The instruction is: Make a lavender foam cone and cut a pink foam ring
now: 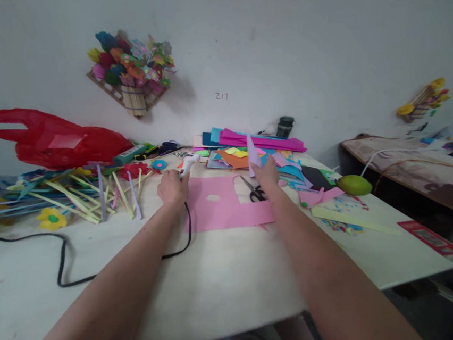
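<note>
My left hand [172, 188] is closed around a white glue gun [189, 163], its nozzle pointing away from me. A black cord [189, 225] runs from it under my forearm to the left. My right hand [266, 175] pinches a lilac sheet piece [252, 154] that stands up tilted above the coloured scraps [233, 160]. Between my hands lies a pink sheet [214, 211] with a small round hole and a cut-out on its right. Black-handled scissors [256, 194] rest on the sheet, just below my right hand.
A red plastic bag [69, 141] sits at the back left, behind many thin strips [83, 193] and a yellow flower [52, 218]. Rolled magenta sheets [261, 141] lie along the wall. A green oval fruit [354, 185] stands near the table's right edge, beside small bits [343, 227].
</note>
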Demonstrator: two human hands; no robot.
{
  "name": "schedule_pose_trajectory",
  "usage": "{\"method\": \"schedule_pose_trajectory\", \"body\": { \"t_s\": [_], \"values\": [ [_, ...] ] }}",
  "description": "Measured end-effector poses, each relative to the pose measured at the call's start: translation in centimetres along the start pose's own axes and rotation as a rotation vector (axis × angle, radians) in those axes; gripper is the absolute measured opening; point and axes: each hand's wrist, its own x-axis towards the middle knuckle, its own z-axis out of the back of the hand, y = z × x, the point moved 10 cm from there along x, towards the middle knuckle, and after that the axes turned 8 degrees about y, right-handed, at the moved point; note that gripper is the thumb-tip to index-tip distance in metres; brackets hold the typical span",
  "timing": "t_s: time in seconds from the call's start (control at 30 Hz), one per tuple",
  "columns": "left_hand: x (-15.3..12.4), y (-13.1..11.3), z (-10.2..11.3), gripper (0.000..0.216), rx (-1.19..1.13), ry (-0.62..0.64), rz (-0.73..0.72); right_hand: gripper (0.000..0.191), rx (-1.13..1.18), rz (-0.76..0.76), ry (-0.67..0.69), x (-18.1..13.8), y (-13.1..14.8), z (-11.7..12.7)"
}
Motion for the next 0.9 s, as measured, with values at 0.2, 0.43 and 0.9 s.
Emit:
{"method": "schedule_pose_trajectory", "body": {
  "t_s": [0.2, 0.43, 0.9],
  "values": [
    [-0.5, -0.9, 0.4, 0.035, -0.135, -0.036, -0.001, 0.033, -0.01, 0.269, -0.105, -3.0, 4.8, 0.7],
    [-2.6, -4.3, 0.3, 0.034, -0.203, 0.0, -0.109, 0.031, 0.674, 0.318, 0.514, -7.4, 10.1, -6.6],
    [-3.6, -5.4, -0.5, 0.023, -0.574, 0.095, -0.347, 0.025, 1.2, -0.054, 0.593, -8.2, 9.0, -6.6]
  ]
}}
